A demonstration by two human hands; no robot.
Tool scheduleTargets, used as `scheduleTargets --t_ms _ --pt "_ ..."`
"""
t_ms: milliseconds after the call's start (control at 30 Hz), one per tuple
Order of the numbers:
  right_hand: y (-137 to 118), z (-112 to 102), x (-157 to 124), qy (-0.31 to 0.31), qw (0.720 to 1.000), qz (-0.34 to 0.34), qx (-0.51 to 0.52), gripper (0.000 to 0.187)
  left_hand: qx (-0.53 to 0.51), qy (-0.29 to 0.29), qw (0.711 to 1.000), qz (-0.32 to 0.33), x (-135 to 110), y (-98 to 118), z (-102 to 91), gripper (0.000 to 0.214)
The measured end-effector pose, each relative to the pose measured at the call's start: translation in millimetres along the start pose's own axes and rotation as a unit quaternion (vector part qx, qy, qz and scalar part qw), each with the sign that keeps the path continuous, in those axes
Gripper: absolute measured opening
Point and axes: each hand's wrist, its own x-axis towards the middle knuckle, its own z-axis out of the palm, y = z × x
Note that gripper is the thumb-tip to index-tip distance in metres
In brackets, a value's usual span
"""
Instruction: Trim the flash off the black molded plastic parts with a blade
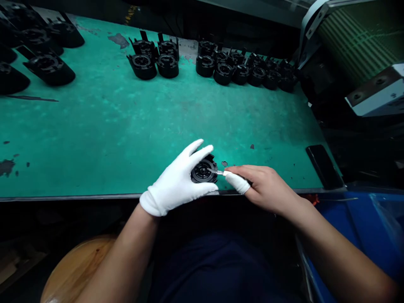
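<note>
Closest to me, at the bottom middle of the frame, is the worker's dark blue clothing (214, 269), with a bare forearm reaching up on either side. A round wooden seat (71, 269) shows at lower left. Just below the centre, at the near edge of the green tabletop (158, 118), sits a round black part (203, 170). The left hand (179, 179), in a white glove, clasps it, thumb on the near side and forefinger on the far side, the fingers spread. The right hand (261, 183) is bare except for a white cover (237, 182) on the thumb; its fingers are closed on a slim tool (220, 172), whose pale metal tip points left over the part's face. I can't tell whether the tip touches it. Black housings stand in groups: tilted-looking ones (50, 67) at upper left, a cluster (142, 66) at upper middle, a longer row (224, 72) right of that. A black phone-like slab (324, 166) lies at the right, above some blue material (372, 235).
</note>
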Motion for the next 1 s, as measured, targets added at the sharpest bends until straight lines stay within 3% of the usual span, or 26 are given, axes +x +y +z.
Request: scheduleTargets --t_ms 67,167,300,400,567,733,1000 --pt "2.6 1.0 7.8 -0.022 0.999 -0.024 -0.015 0.032 -0.012 0.001 1.000 -0.021 -3.3 1.0 -4.9 0.103" --pt "6.3 3.8 17.3 -0.042 0.997 -0.052 -0.027 0.032 -0.050 0.063 0.995 -0.065 -10.7 6.7 7.0 0.119" --pt "11.0 5.0 23.6 -0.057 0.996 -0.059 -0.037 0.033 -0.062 0.128 0.983 -0.117 -13.2 15.1 35.3 0.108" --pt "11.4 4.7 26.4 -0.059 0.996 -0.043 -0.055 0.036 -0.052 0.156 0.979 -0.124 -10.2 17.9 44.7 0.101" --pt "9.5 2.1 28.6 -0.053 0.995 -0.004 -0.086 0.042 -0.031 0.162 0.979 -0.121 -9.7 17.4 45.0 0.099" --pt "6.1 -8.4 22.0 -0.067 0.995 -0.033 -0.072 0.038 -0.033 0.164 0.979 -0.114 -10.8 16.5 47.3 0.099" --pt "-2.2 -19.0 35.4 -0.071 0.973 0.002 -0.218 0.037 -0.022 0.174 0.979 -0.107 -10.8 14.6 48.6 0.098"
